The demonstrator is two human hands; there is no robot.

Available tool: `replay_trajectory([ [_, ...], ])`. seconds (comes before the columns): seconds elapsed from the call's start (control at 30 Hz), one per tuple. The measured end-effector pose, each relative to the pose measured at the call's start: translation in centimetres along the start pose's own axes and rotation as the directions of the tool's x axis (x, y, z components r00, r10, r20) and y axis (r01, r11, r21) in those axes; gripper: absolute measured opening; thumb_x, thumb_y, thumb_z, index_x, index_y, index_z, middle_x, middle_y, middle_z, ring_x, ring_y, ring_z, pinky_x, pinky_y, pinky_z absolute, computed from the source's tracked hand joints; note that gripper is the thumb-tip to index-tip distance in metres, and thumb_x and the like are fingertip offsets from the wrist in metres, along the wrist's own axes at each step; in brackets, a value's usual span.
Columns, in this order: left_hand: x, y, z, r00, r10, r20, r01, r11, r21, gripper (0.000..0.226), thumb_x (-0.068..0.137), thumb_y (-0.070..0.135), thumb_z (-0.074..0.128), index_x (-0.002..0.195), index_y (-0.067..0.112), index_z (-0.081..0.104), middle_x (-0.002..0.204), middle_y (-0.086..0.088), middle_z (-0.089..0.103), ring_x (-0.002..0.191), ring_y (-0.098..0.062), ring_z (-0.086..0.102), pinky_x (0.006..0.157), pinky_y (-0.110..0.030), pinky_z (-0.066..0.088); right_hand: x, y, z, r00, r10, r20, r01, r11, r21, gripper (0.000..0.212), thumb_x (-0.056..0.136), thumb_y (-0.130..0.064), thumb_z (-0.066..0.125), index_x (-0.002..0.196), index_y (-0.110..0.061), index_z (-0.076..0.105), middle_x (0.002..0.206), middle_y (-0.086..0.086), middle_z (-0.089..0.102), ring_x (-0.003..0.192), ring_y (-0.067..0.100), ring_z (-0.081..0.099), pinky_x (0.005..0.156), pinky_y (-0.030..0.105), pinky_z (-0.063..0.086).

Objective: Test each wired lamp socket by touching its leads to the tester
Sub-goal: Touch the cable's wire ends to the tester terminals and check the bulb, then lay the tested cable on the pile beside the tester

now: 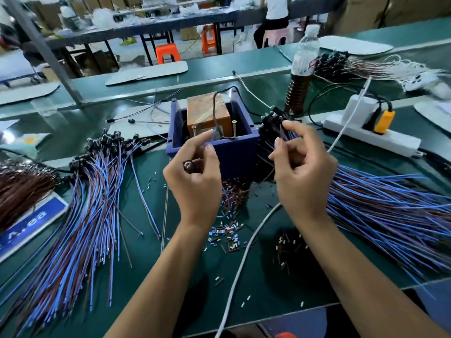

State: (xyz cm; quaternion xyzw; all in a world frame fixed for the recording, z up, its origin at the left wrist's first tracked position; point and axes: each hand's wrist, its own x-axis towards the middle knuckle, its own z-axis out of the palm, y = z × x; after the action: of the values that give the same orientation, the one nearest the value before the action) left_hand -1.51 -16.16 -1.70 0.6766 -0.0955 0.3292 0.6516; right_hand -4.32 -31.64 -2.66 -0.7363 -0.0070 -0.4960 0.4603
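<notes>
The tester [240, 132] is a blue plastic box with a wooden block and two upright screws inside, standing mid-table. My left hand [195, 176] holds one small black lamp socket [188, 165] in its palm and pinches its blue lead up at the box's front rim near the left screw. My right hand [300, 167] is just right of the box, fingers curled round wires of the bundle of wired sockets [275, 125] that fans out to the right.
A large pile of blue and brown wired sockets [92, 191] lies on the left, another spread [385, 211] on the right. Cut insulation scraps [229, 230] litter the green mat. A white power strip [371, 135], a bottle [303, 67] and a white cable [244, 259] are nearby.
</notes>
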Motion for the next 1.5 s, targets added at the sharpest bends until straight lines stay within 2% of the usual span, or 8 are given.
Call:
replay_trajectory([
  [0.17, -1.1, 4.5, 8.0, 0.886, -0.275, 0.373, 0.271, 0.961, 0.064, 0.018, 0.093, 0.006, 0.062, 0.092, 0.012, 0.079, 0.059, -0.001, 0.065, 0.054, -0.007, 0.056, 0.054, -0.018, 0.046, 2.1, 0.6, -6.4, 0.987, 0.03, -0.161, -0.035, 0.999, -0.029, 0.017, 0.101, -0.017, 0.063, 0.117, -0.016, 0.059, 0.068, 0.001, 0.068, 0.058, 0.023, 0.065, 0.056, 0.042, 0.052],
  [0.37, -6.7, 7.8, 18.5, 0.036, -0.645, 0.764, 0.716, 0.55, 0.43, 0.034, 0.098, 0.016, 0.055, 0.066, 0.015, 0.046, 0.037, 0.005, 0.045, 0.024, -0.006, 0.033, 0.035, -0.009, 0.025, 3.7, 3.0, -14.4, 0.964, 0.081, -0.254, -0.15, 0.952, -0.266, 0.012, 0.097, -0.023, 0.064, 0.101, -0.017, 0.073, 0.077, -0.003, 0.071, 0.07, 0.016, 0.069, 0.071, 0.04, 0.058],
  [0.47, -7.7, 7.5, 21.1, -0.171, -0.632, 0.756, 0.824, 0.329, 0.461, 0.038, 0.107, 0.021, 0.037, 0.069, 0.015, 0.036, 0.036, 0.007, 0.04, 0.022, -0.002, 0.024, 0.026, -0.012, 0.015, 4.4, 3.9, -17.6, 0.961, 0.212, -0.176, -0.269, 0.864, -0.425, 0.015, 0.094, -0.027, 0.065, 0.097, -0.018, 0.076, 0.082, 0.003, 0.075, 0.075, 0.025, 0.072, 0.08, 0.049, 0.058],
  [0.6, -7.2, 6.5, 22.2, -0.094, -0.654, 0.751, 0.983, 0.057, 0.173, 0.04, 0.109, 0.019, 0.024, 0.07, 0.016, 0.035, 0.066, 0.004, 0.034, 0.025, -0.003, 0.024, 0.029, -0.013, 0.014, 5.5, 3.6, -20.6, 0.945, 0.328, 0.009, -0.237, 0.7, -0.674, 0.015, 0.092, -0.026, 0.071, 0.098, -0.018, 0.082, 0.103, 0.009, 0.077, 0.098, 0.033, 0.067, 0.091, 0.044, 0.055],
  [0.8, -4.9, 4.5, 21.8, 0.157, -0.768, 0.621, 0.974, 0.015, -0.228, 0.034, 0.104, 0.001, 0.02, 0.078, 0.016, 0.034, 0.069, 0.001, 0.031, 0.029, -0.005, 0.032, 0.031, -0.012, 0.018, 6.2, 1.4, -17.8, 0.852, 0.467, 0.236, -0.094, 0.58, -0.809, 0.031, 0.103, -0.05, 0.054, 0.114, -0.036, 0.078, 0.15, 0.004, 0.053, 0.134, 0.035, 0.037, 0.107, 0.05, 0.034],
  [1.1, -1.7, 5.1, 19.3, 0.456, -0.778, 0.432, 0.845, 0.226, -0.485, 0.016, 0.111, 0.007, 0.038, 0.102, 0.01, 0.052, 0.075, -0.009, 0.058, 0.059, -0.014, 0.055, 0.048, -0.018, 0.047, 5.5, 1.0, -11.8, 0.835, 0.395, 0.384, -0.106, 0.799, -0.592, 0.014, 0.096, -0.03, 0.073, 0.106, -0.023, 0.079, 0.091, 0.005, 0.078, 0.084, 0.026, 0.072, 0.081, 0.042, 0.059],
  [1.27, -2.4, 4.5, 15.3, 0.844, -0.463, 0.27, 0.375, 0.87, 0.319, 0.012, 0.104, 0.026, 0.053, 0.092, 0.027, 0.054, 0.091, 0.004, 0.066, 0.088, -0.019, 0.065, 0.083, -0.036, 0.053, 5.1, 1.5, -9.5, 0.868, 0.339, 0.362, -0.003, 0.733, -0.681, 0.013, 0.093, -0.03, 0.074, 0.098, -0.021, 0.08, 0.09, 0.01, 0.077, 0.085, 0.034, 0.071, 0.076, 0.038, 0.059],
  [1.5, -3.2, 2.6, 13.0, 0.796, -0.397, 0.457, -0.173, 0.574, 0.801, 0.076, 0.099, 0.032, 0.054, 0.16, 0.014, 0.014, 0.158, -0.028, 0.029, 0.128, -0.04, 0.053, 0.102, -0.044, 0.045, 3.8, 2.3, -7.1, 0.795, 0.427, 0.43, 0.12, 0.583, -0.803, 0.035, 0.102, -0.041, 0.057, 0.126, -0.016, 0.061, 0.126, 0.012, 0.056, 0.122, 0.034, 0.047, 0.094, 0.048, 0.05],
])
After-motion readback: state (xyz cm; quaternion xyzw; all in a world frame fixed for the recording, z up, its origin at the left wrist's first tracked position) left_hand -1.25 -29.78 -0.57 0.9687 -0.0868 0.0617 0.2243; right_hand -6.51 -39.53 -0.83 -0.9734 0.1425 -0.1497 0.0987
